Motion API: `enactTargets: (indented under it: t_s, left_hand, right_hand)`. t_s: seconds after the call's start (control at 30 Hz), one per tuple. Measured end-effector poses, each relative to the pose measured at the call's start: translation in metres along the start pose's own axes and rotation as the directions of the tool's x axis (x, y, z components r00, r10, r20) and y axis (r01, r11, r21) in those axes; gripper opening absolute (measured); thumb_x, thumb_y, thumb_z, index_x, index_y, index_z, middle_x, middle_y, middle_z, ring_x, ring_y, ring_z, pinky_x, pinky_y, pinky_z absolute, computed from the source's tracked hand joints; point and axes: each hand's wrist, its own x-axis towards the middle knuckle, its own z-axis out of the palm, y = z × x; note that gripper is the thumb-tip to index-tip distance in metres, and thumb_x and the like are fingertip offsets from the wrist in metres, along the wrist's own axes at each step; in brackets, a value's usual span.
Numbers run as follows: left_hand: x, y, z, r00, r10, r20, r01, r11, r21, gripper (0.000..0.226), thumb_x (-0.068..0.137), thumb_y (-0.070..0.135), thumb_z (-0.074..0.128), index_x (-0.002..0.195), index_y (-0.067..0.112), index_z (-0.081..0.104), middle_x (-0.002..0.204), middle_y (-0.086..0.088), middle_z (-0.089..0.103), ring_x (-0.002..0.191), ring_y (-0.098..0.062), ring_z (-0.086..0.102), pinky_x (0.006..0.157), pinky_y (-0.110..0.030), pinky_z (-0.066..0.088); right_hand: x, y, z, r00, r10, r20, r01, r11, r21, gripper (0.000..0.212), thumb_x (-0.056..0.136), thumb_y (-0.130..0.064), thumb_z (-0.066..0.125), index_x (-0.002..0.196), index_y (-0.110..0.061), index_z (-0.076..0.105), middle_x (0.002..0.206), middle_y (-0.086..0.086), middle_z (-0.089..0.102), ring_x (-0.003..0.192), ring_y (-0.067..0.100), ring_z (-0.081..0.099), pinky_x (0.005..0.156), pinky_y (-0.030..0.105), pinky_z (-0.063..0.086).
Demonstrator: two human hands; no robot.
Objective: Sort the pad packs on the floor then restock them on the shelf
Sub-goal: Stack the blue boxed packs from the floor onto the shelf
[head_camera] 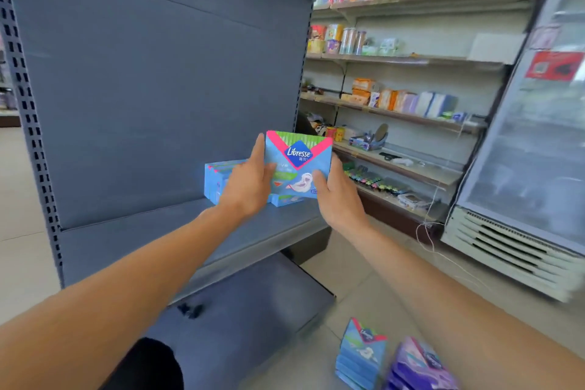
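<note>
Floor, nr camera: blue pad stack & purple pad stack, sorted by colour, awaiting restock. Held pack: left hand & right hand each grip a side, upright, label out, above grey shelf right end, beside shelved blue packs, likely to extend row.

Your way onto the grey shelf is open at its left and near parts. Blue packs stand at the far right against the back panel. On the floor, near right, blue stack and purple stack block.
</note>
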Motion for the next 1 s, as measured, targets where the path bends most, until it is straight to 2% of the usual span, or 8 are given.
enactTargets:
  t_s: [0.07,0.17,0.3,0.4,0.5,0.7,0.83,1.0]
  left_hand:
    - [-0.016,0.014,0.024,0.998,0.058,0.037,-0.057,0.998,-0.016,0.066,0.104,0.019,0.035,0.154,0.036,-0.004,0.084,-0.017,0.063,0.072,-0.034,0.058,0.07,-0.047,0.049]
    - [-0.037,0.025,0.063,0.977,0.165,0.132,-0.168,0.986,0.018,0.068,0.102,0.013,0.036,0.154,0.039,0.0,0.075,-0.018,0.059,0.064,-0.032,0.053,0.065,-0.044,0.044]
    - [-0.052,0.014,0.121,0.953,0.131,0.273,-0.145,0.989,0.031,0.053,0.103,0.018,0.034,0.152,0.036,0.023,0.089,-0.01,0.058,0.076,-0.029,0.052,0.071,-0.04,0.043]
    - [-0.069,-0.015,0.167,0.923,0.069,0.379,-0.095,0.994,0.05,0.049,0.103,0.023,0.037,0.149,0.038,0.031,0.122,-0.012,0.062,0.097,-0.034,0.058,0.08,-0.041,0.049]
    - [-0.091,-0.058,0.215,0.875,-0.029,0.484,-0.013,0.996,0.084,0.047,0.102,0.024,0.039,0.147,0.039,0.034,0.128,-0.012,0.06,0.1,-0.032,0.058,0.082,-0.039,0.048]
    - [-0.143,-0.134,0.303,0.62,-0.16,0.768,0.155,0.985,0.08,0.07,0.093,0.031,0.061,0.15,0.042,0.023,0.118,-0.004,0.06,0.098,-0.021,0.058,0.081,-0.027,0.046]
    - [-0.184,-0.198,0.358,0.455,-0.16,0.876,0.156,0.983,0.098,0.098,0.076,0.027,0.081,0.152,0.035,0.019,0.135,-0.001,0.053,0.116,-0.019,0.057,0.089,-0.015,0.04]
    - [-0.219,-0.27,0.416,0.344,-0.205,0.916,0.182,0.972,0.149,0.094,0.078,0.028,0.078,0.151,0.037,0.021,0.13,-0.01,0.054,0.112,-0.023,0.057,0.09,-0.018,0.041]
  right_hand:
    - [-0.016,0.016,-0.02,0.999,0.039,-0.029,-0.041,0.996,-0.078,0.054,0.102,-0.039,0.033,0.15,-0.018,0.02,0.13,0.009,0.055,0.112,0.032,0.057,0.087,0.045,0.048]
    - [-0.044,0.047,-0.04,0.993,0.101,-0.064,-0.111,0.978,-0.175,0.059,0.104,-0.035,0.034,0.155,-0.02,0.008,0.133,0.013,0.055,0.113,0.037,0.056,0.087,0.045,0.047]
    - [-0.084,0.098,-0.04,0.98,0.167,-0.106,-0.19,0.945,-0.266,0.06,0.105,-0.031,0.033,0.156,-0.023,0.003,0.121,0.017,0.061,0.105,0.039,0.057,0.072,0.035,0.037]
    - [-0.117,0.141,-0.02,0.967,0.246,-0.058,-0.252,0.915,-0.316,0.059,0.103,-0.032,0.035,0.156,-0.023,0.011,0.112,0.02,0.064,0.098,0.042,0.059,0.078,0.041,0.044]
    - [-0.149,0.189,0.012,0.935,0.354,0.033,-0.325,0.887,-0.329,0.059,0.101,-0.038,0.036,0.155,-0.027,0.014,0.109,0.02,0.065,0.098,0.04,0.059,0.083,0.044,0.048]
    - [-0.207,0.277,0.085,0.784,0.602,0.15,-0.54,0.782,-0.312,0.065,0.098,-0.045,0.038,0.153,-0.032,0.008,0.126,0.021,0.056,0.111,0.039,0.055,0.089,0.045,0.048]
    - [-0.246,0.315,0.126,0.648,0.714,0.267,-0.634,0.699,-0.331,0.07,0.102,-0.038,0.04,0.156,-0.02,0.0,0.156,0.021,0.023,0.134,0.04,0.034,0.106,0.039,0.031]
    - [-0.273,0.37,0.188,0.468,0.841,0.27,-0.785,0.536,-0.31,0.075,0.099,-0.037,0.043,0.155,-0.027,-0.006,0.132,0.024,0.04,0.118,0.037,0.05,0.099,0.036,0.041]
